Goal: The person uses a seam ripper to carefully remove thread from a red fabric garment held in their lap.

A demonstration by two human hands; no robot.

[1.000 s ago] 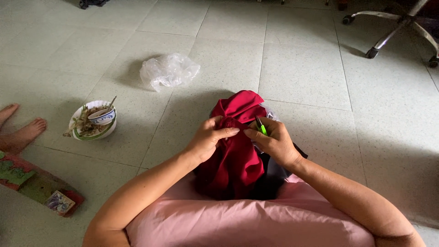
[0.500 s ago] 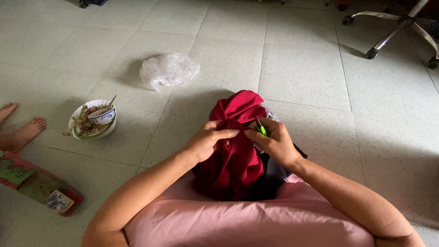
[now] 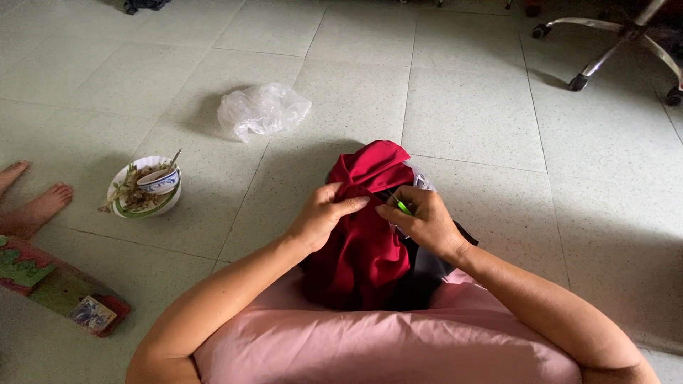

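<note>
1. You pinched the red cloth [image 3: 366, 235] in your lap with your left hand [image 3: 321, 217].
2. Your right hand [image 3: 425, 220] gripped a small green tool [image 3: 403, 207] (likely mid-stitch).
3. Next called for steady tension.

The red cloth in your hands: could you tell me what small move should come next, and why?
Probably ease the small green tool in the right hand into the red cloth, since the left hand pinches the fold right beside its tip.
</note>
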